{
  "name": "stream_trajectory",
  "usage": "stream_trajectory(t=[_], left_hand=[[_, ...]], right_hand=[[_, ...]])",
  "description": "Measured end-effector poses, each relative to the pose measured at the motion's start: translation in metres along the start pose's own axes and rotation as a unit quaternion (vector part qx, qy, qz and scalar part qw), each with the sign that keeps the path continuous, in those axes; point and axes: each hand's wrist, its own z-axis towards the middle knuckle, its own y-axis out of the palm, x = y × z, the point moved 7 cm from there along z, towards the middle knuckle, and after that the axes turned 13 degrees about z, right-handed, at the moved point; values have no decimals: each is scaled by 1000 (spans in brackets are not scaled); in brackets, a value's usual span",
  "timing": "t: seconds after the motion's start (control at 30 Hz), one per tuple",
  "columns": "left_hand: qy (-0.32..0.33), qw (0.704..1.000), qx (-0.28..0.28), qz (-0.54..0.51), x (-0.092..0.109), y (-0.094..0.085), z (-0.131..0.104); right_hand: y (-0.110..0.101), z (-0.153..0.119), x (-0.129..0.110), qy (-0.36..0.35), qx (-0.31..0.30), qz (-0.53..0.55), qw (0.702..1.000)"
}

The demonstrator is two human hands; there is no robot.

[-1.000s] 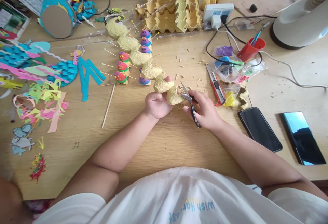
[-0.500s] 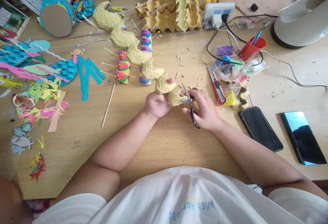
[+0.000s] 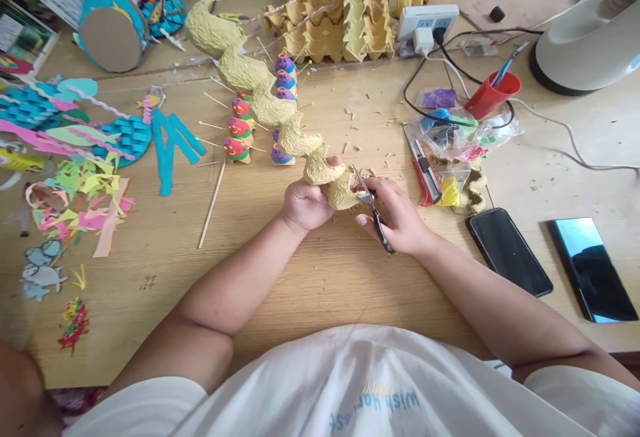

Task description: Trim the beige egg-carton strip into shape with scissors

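Fingers of my left hand (image 3: 309,206) clamp an egg-carton strip (image 3: 273,109) near its close end, above the counter (image 3: 310,284), slanting toward the far-left corner; those of my right hand (image 3: 403,220) grip scissors (image 3: 382,230), blades parted there. Egg trays (image 3: 317,42) lie toward the far edge.

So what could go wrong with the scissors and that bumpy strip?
The scissors might nip the left hand, which holds the strip close by. They might also cut too far into the strip's end. The strip passes in front of the painted figures, so a swing could bump them.
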Motion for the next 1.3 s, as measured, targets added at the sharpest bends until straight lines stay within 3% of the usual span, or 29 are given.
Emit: stream_trajectory(t=[0.7, 0.97, 1.3], left_hand=[[-28, 999, 37, 25, 0, 0, -1], [-17, 1000, -18, -11, 2, 8, -2], [-10, 999, -35, -18, 3, 8, 0]], right_hand=[[0, -1, -4, -9, -11, -13, 1000], [1, -3, -4, -16, -11, -26, 999], [2, -3, -4, -17, -19, -23, 999]])
